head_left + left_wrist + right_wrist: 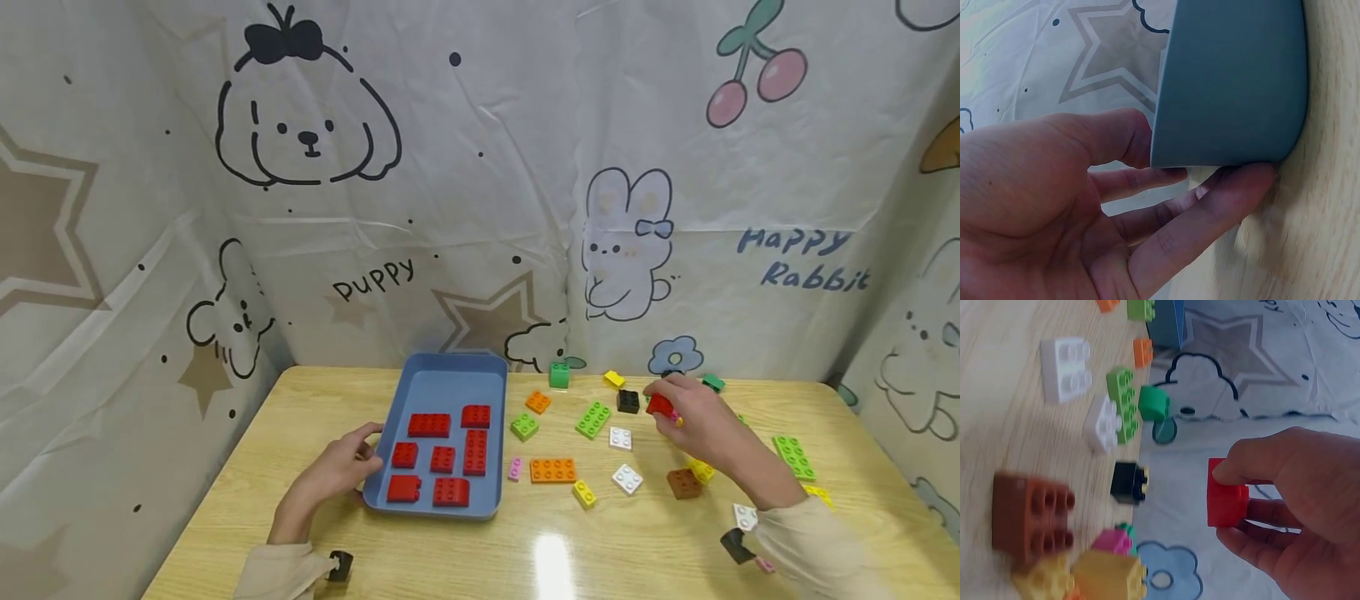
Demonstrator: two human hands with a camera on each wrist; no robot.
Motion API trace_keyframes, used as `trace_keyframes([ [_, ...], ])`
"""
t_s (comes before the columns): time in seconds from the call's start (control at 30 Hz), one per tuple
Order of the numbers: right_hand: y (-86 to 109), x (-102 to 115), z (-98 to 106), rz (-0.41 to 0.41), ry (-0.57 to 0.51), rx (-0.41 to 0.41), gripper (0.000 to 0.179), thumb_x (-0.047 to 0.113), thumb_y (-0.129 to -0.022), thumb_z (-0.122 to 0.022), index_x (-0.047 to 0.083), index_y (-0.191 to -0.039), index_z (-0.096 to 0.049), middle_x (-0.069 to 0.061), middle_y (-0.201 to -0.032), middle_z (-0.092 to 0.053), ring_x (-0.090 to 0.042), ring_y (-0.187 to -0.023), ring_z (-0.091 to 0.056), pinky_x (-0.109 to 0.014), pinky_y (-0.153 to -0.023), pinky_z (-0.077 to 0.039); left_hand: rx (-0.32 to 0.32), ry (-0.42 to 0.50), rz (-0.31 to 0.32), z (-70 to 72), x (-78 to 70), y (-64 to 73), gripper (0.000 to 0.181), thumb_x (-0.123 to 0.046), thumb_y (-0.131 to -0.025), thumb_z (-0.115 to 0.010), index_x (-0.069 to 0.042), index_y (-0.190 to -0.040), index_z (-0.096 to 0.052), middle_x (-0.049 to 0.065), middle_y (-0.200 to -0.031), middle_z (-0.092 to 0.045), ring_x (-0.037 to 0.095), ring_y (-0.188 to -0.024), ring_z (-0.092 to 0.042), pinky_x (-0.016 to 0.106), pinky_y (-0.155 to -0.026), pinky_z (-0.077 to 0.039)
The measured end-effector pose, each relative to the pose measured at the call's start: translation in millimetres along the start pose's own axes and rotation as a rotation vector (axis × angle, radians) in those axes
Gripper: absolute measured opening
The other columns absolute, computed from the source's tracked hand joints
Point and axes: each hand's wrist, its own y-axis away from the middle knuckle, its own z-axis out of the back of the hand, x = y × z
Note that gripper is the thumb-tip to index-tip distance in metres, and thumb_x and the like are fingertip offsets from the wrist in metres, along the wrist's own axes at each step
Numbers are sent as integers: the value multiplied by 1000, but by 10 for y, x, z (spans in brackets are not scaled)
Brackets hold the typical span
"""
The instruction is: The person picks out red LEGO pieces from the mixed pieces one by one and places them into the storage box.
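My left hand (pixel 339 463) holds the left side of a blue plastic tray (pixel 453 360). In the left wrist view its thumb is at the rim and its fingers lie against the outer wall of the tray (pixel 1229 87). Several red toy bricks (pixel 429 425) lie apart from each other in the tray's middle and front. On the right, my right hand (pixel 693 417) pinches a red toy brick (pixel 1224 503) between thumb and fingers. It is lifted above the loose bricks, near a black brick (pixel 627 402).
Loose bricks are spread right of the tray, among them an orange one (pixel 552 471), a lime one (pixel 593 420), a white one (pixel 627 479) and a brown one (pixel 684 483). A green brick (pixel 559 375) stands near the back edge, before a printed cloth (pixel 480 208).
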Motion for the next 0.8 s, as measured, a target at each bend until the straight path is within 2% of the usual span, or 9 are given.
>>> trace_keyframes([
  [0.27, -158, 262, -174, 42, -61, 7, 31, -5, -79, -80, 2, -108, -70, -10, -103, -66, -24, -89, -64, -41, -76, -62, -6, 16, -15, 0, 30, 5, 53, 0, -93, -60, 2, -144, -49, 13, -92, -58, 25, -81, -59, 41, -51, -61],
  [0.43, -245, 386, -262, 93, -99, -11, 33, -6, -79, -78, 0, -111, -69, -9, -100, -65, -20, -84, -63, -35, -72, -61, -8, 22, -8, -24, 36, 5, 53, 0, -92, -60, 2, -144, -50, 13, -93, -57, 25, -81, -59, 40, -51, -61],
  [0.57, -313, 493, -307, 103, -102, -14, 33, -4, -80, -79, 0, -111, -69, -9, -102, -66, -21, -84, -64, -35, -74, -61, -6, 22, -12, -22, 44, 0, 53, 1, -92, -59, 2, -144, -49, 13, -92, -57, 25, -81, -60, 40, -51, -61],
  [0.8, -424, 639, -337, 89, -130, 44, 33, 2, -84, -81, 3, -114, -68, -11, -108, -70, -24, -89, -66, -38, -79, -62, -8, 18, -6, -20, 42, -3, 54, 1, -92, -59, 2, -145, -49, 14, -92, -57, 26, -81, -60, 40, -51, -61],
])
